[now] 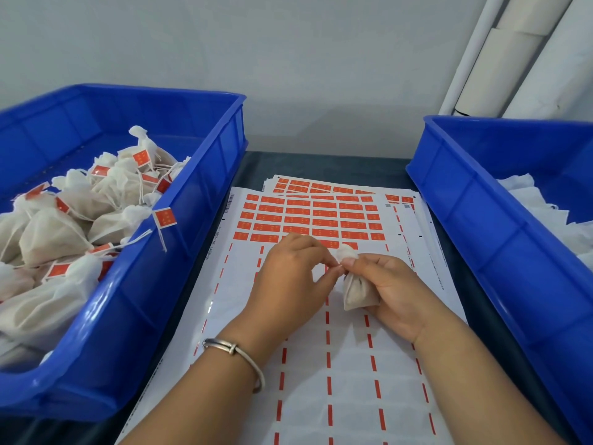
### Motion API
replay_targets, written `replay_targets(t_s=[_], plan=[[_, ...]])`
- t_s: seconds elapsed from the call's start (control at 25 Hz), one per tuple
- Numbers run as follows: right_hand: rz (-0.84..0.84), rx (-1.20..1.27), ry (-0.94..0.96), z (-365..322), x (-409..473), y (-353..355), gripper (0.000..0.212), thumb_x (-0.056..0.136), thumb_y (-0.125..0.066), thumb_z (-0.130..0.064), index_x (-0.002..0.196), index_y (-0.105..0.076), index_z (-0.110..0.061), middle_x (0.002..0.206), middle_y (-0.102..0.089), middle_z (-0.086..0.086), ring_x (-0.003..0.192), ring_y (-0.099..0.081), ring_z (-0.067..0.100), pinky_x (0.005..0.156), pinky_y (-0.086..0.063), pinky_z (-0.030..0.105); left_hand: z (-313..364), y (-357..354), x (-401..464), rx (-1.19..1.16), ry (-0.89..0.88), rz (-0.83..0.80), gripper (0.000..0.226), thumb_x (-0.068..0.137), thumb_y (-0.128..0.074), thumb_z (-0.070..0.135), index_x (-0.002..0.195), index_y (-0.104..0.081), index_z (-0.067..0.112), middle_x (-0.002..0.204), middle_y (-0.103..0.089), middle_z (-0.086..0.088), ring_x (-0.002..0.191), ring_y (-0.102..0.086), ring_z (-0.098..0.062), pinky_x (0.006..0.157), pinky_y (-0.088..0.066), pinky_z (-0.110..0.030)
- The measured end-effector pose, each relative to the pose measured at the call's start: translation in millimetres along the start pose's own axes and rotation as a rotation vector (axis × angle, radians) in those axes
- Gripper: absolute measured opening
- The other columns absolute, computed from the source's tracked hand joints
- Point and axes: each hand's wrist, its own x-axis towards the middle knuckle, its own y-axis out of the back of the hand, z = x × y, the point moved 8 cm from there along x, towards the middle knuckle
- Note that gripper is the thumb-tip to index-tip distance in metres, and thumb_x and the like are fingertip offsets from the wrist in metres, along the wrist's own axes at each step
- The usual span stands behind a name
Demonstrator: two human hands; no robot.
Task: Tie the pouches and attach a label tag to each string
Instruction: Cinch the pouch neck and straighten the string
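A silver metal bangle sits on the left wrist. The left hand pinches at the gathered neck of a small white fabric pouch; its string cannot be made out. The right hand grips the pouch body, held above the white sheet of orange label stickers. The blue plastic crate on the left holds tied, tagged pouches. The blue plastic crate on the right holds white fabric.

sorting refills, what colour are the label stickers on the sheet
Orange-red label stickers on a white sheet, shown in the head view.
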Motion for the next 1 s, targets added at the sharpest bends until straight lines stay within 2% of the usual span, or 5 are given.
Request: replay_targets(t_s=[0.24,0.52,0.64,0.76,1.0], plan=[[-0.013,-0.070,-0.001,2.0,2.0,-1.6,0.018,0.087,-0.063,-0.025,0.076,-0.077,-0.027,0.095,-0.072,-0.008,0.103,-0.062,0.019,0.092,-0.051,0.036,-3.2,-9.7,0.5,-0.003,0.019,-0.051,0.009,0.084,-0.062,0.037,0.080,-0.054,0.034,0.078,-0.045,0.024,0.073,-0.043,0.005,0.068,-0.028,-0.005],[-0.003,-0.113,-0.012,3.7,2.7,-3.0,0.011,0.087,-0.064,-0.024,0.082,-0.074,-0.022,0.094,-0.072,-0.011,0.101,-0.063,0.017,0.090,-0.052,0.033,-9.3,-25.9,-0.5,0.051,0.045,-0.221,0.029,0.089,-0.046,0.032,0.061,-0.046,0.028,0.058,-0.049,0.008,0.054,-0.047,-0.009,0.049,-0.037,-0.017],[0.027,-0.139,0.000,3.7,2.0,-0.9,0.010,0.086,-0.065,-0.026,0.081,-0.072,-0.023,0.093,-0.071,-0.012,0.099,-0.062,0.016,0.085,-0.052,0.030,-13.2,-17.8,-0.2,0.073,0.100,-0.156,0.020,0.089,-0.045,0.031,0.071,-0.053,0.024,0.067,-0.052,0.010,0.062,-0.050,-0.008,0.054,-0.042,-0.018],[0.035,-0.105,-0.008,4.9,2.0,0.5,0.008,0.086,-0.066,-0.027,0.083,-0.072,-0.023,0.097,-0.070,-0.013,0.100,-0.062,0.017,0.086,-0.051,0.030,-17.3,-7.6,-0.9,-0.169,0.233,-0.066,0.009,0.093,-0.044,0.028,0.090,-0.050,0.034,0.082,-0.049,0.025,0.078,-0.052,0.001,0.059,-0.036,-0.008],[-0.014,-0.041,0.020,0.1,0.3,-1.5,0.011,0.078,-0.066,-0.032,0.075,-0.076,-0.030,0.088,-0.072,-0.012,0.099,-0.063,0.016,0.086,-0.052,0.030,-13.1,-29.2,-3.9,-0.694,0.400,-0.330,0.008,0.089,-0.057,0.038,0.088,-0.062,0.044,0.071,-0.061,0.039,0.074,-0.057,0.020,0.053,-0.040,0.001]])
